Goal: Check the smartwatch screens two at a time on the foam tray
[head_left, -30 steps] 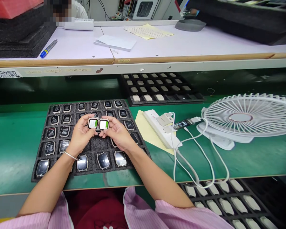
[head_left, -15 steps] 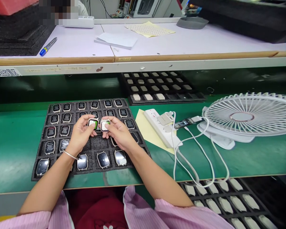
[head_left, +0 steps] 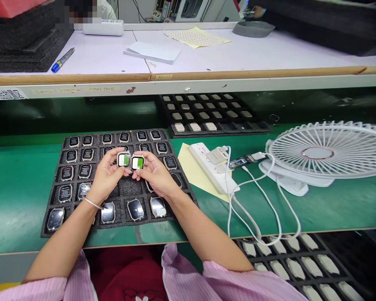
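Observation:
My left hand pinches a small square watch body whose lit screen shows white and green. My right hand grips a second watch body with a white and green screen, side by side with the first and touching it. Both are held a little above a black foam tray on the green bench. The tray holds several more watch bodies, dark-screened at the back and shiny in the front row.
A white power strip with plugged chargers and white cables lies right of the tray on yellow paper. A white fan lies flat at the right. Another black tray sits behind, one more below the bench edge. A raised shelf spans the back.
Both screens were partly covered by my fingers half a second ago; now both face up and show fully again. The hands stayed over the same spot of the tray.

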The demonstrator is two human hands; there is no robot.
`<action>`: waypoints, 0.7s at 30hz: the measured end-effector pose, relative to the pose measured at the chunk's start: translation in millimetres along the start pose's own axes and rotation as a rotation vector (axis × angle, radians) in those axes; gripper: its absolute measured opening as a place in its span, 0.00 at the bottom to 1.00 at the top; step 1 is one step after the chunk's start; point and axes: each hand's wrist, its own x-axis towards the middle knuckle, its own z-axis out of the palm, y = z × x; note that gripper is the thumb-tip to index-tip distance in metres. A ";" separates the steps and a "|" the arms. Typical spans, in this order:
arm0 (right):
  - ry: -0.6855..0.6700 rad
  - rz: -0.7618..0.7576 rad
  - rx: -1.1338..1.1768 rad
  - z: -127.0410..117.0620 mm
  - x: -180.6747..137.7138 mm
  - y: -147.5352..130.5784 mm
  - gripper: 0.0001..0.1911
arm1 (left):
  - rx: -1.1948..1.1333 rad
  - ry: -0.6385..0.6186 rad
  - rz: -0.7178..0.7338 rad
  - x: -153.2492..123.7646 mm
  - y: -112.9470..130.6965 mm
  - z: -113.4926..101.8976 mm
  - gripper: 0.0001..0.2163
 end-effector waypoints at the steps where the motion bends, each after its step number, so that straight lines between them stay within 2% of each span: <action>1: 0.006 -0.001 -0.010 -0.2 -0.2 -0.4 0.26 | -0.005 0.002 -0.005 -0.2 0.4 0.0 0.23; 6: 0.030 0.008 -0.079 -2.3 -1.2 -3.4 0.15 | 0.038 0.024 -0.044 -0.8 2.1 -0.1 0.16; 12: 0.017 0.013 -0.089 -2.9 -1.2 -3.2 0.19 | 0.042 0.051 -0.035 0.1 1.2 -0.8 0.16; 21: 0.001 -0.014 -0.093 -2.4 -0.2 -0.9 0.21 | 0.000 0.024 -0.042 0.4 -1.0 -0.5 0.20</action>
